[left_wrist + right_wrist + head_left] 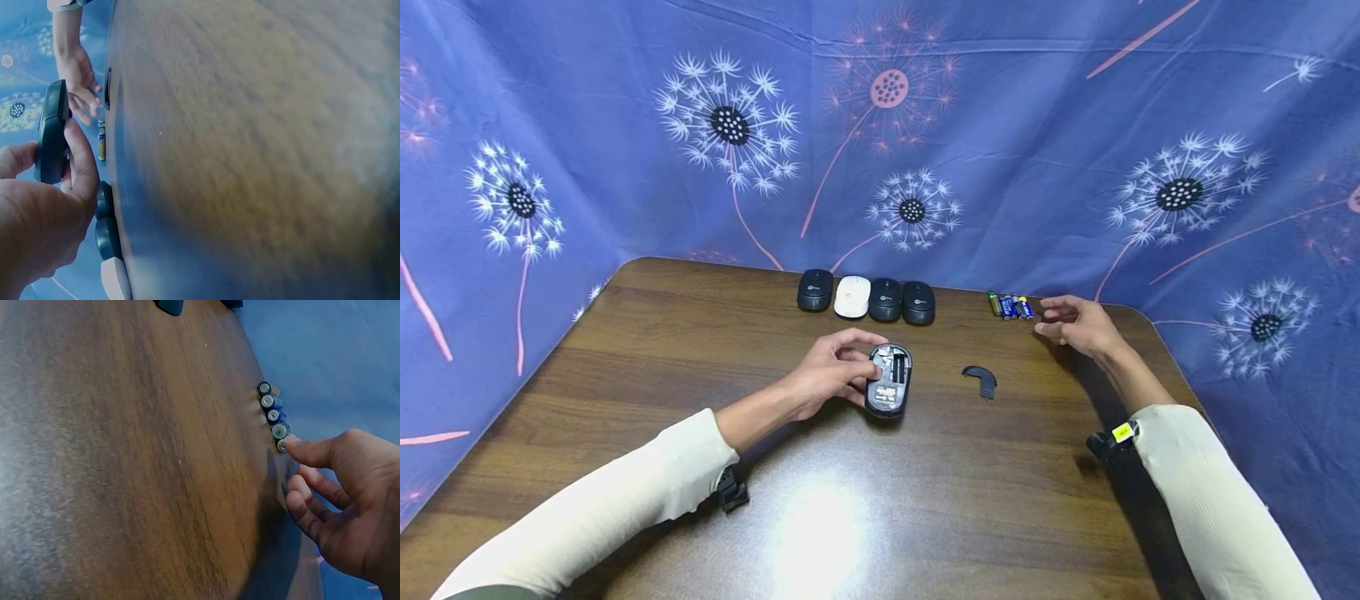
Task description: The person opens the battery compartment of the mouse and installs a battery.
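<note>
My left hand (829,373) grips a black computer mouse (889,382), its underside turned up and the battery slot uncovered, with no battery showing in it. In the left wrist view the mouse (52,132) is seen edge-on between thumb and fingers. Toward the back right, my right hand (1081,327) reaches beside a row of several small batteries (1011,307), fingers spread and loosely bent. Seen from the right wrist, its thumb overlaps the nearest battery (282,445). Between the hands a black curved battery cover (982,381) lies on the table.
Along the back of the wooden table (700,333) stand a white mouse (852,297) and three black mice, one of them a black mouse (815,290) at the left end. A blue dandelion-print cloth (1000,125) hangs behind the table's back edge.
</note>
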A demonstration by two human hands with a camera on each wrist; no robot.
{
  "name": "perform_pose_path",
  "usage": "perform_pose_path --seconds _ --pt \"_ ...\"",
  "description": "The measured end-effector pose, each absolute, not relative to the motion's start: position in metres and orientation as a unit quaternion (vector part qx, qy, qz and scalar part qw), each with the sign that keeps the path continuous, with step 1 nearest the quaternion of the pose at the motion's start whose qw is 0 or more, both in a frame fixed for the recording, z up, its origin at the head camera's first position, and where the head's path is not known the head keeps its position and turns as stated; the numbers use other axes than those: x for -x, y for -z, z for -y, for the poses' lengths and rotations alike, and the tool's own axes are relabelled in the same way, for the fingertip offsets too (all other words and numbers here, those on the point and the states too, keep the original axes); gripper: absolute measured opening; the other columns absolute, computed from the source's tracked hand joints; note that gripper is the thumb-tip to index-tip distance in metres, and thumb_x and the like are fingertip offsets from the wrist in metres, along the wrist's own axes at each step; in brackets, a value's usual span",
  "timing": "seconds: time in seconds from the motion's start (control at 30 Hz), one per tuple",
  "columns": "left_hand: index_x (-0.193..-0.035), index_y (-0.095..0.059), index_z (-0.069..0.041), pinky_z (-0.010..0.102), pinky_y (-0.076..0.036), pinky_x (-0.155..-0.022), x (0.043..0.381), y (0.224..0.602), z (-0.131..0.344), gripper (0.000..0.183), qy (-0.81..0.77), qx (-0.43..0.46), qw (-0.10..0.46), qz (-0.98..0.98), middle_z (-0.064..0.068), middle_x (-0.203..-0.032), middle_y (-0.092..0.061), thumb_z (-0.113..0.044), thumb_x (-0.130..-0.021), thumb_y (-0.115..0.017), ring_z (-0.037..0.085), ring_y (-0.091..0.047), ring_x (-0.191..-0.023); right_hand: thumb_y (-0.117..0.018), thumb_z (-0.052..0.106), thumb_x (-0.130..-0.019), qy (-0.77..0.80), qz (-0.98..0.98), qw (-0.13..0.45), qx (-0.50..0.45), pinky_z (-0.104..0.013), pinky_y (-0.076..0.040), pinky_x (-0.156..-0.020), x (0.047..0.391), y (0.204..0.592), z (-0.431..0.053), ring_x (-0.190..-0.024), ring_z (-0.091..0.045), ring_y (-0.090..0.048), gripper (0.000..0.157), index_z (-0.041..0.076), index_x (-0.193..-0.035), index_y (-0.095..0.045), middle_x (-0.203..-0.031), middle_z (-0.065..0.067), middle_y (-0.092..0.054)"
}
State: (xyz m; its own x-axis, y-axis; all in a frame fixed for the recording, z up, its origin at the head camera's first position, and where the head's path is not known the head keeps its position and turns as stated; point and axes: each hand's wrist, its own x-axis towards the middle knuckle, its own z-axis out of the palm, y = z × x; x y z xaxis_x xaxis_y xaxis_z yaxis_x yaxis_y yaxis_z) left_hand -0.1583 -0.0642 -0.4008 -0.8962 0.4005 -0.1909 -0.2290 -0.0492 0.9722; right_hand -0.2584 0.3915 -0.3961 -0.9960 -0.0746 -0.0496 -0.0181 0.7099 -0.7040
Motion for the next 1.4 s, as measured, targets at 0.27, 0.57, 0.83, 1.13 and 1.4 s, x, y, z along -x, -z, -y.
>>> perform_pose_path --seconds 0.27,0.57,0.83,1.13,1.4 --pt "-0.154 -0.064 -0.008 0.029 -0.068 -0.066 0.158 0.403 0.065 0.058 -0.721 -0.065 0.208 -0.657 0.013 -0.11 -0.079 0.001 -0.097 -0.072 0.019 -0.076 -0.08 -0.078 0.011 -0.106 0.375 -0.924 0.059 0.041 -0.013 -0.057 -0.075 0.269 0.4 -0.394 -0.098 0.004 -0.06 0.063 -0.01 -0.159 -0.053 -0.149 -0.04 -0.062" --pt "-0.154 -0.064 -0.007 0.029 -0.068 -0.066 0.157 0.403 0.063 0.059 -0.728 -0.058 0.203 -0.652 0.011 -0.108 -0.079 0.002 -0.096 -0.073 0.018 -0.076 -0.08 -0.079 0.018 -0.107 0.372 -0.925 0.075 0.031 -0.004 -0.045 -0.084 0.276 0.405 -0.395 -0.13 -0.034 -0.06 0.068 -0.006 -0.164 -0.05 -0.15 -0.036 -0.061" --pt "-0.156 -0.062 -0.007 0.03 -0.069 -0.069 0.155 0.407 0.061 0.059 -0.729 -0.066 0.217 -0.646 0.009 -0.108 -0.08 0.002 -0.098 -0.07 0.019 -0.076 -0.083 -0.077 0.018 -0.109 0.375 -0.921 0.098 0.03 -0.01 -0.046 -0.085 0.282 0.411 -0.401 -0.112 -0.014 -0.051 0.073 0.001 -0.172 -0.042 -0.143 -0.019 -0.055" --pt "-0.156 -0.063 -0.006 0.03 -0.069 -0.068 0.152 0.403 0.059 0.06 -0.728 -0.066 0.22 -0.646 0.01 -0.109 -0.079 0.003 -0.097 -0.07 0.02 -0.075 -0.083 -0.067 0.018 -0.115 0.353 -0.923 0.144 0.047 -0.044 -0.048 -0.104 0.289 0.405 -0.404 -0.128 -0.038 -0.047 0.075 0.009 -0.179 -0.028 -0.148 -0.029 -0.046" --pt "-0.155 -0.065 -0.007 0.029 -0.069 -0.068 0.151 0.402 0.058 0.06 -0.724 -0.055 0.219 -0.652 0.008 -0.107 -0.079 0.002 -0.096 -0.073 0.018 -0.072 -0.082 -0.06 0.015 -0.118 0.338 -0.921 0.181 0.072 -0.07 -0.04 -0.119 0.292 0.4 -0.4 -0.142 -0.051 -0.04 0.075 0.01 -0.181 -0.019 -0.154 -0.037 -0.039"
